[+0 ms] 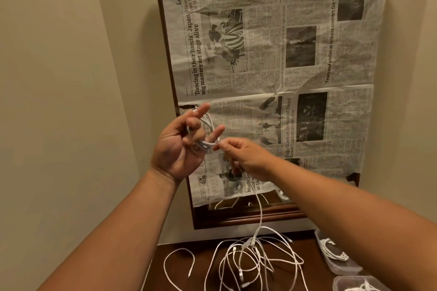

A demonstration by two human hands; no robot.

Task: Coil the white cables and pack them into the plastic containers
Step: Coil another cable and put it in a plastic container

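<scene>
The white cable (203, 145) coils round the half-curled grip of the left hand (179, 151); right hand (247, 158) pinches its tail.

Both bare forearms reach up from near edge, hands meet mid-scene. Left hand (181, 146) palm toward camera, index and little finger out, middle fingers curled round white cable (203, 146). Right hand (246, 158) just right, fingertips pinching same cable.

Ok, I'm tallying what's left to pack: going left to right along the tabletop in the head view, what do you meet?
A lone white cable loop → tangled pile of white cables → plastic container holding a coiled cable.
</scene>
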